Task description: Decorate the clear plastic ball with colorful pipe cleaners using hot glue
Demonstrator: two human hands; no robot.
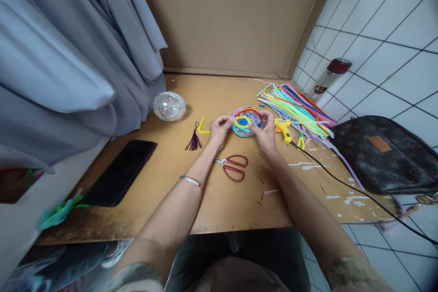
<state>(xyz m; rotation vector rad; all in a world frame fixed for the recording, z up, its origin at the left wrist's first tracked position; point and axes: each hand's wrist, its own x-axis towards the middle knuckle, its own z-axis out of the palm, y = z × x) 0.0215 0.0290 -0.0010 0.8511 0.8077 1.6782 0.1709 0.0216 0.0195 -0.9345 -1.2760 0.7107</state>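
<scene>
A round clear ball [247,127] wrapped with coloured pipe cleaners in red, orange, purple and teal sits between my two hands. A yellow pipe cleaner loop [242,122] lies across its front, around a blue spot. My left hand [221,127] grips the left side, thumb and fingers pinched at the yellow loop. On the other side, my right hand [267,130] is closed around the ball's edge, its thumb on the front. Red-handled scissors [234,167] lie below the hands. A bent yellow pipe cleaner [203,127] and a dark purple tassel [194,140] lie left of my left hand.
A yellow glue gun [284,129] with a black cord lies right of my right hand. Behind it is a pile of pipe cleaners [294,105]. A second clear ball [169,106], a phone [120,173], a brown bag [386,155] and a bottle [328,77] stand around.
</scene>
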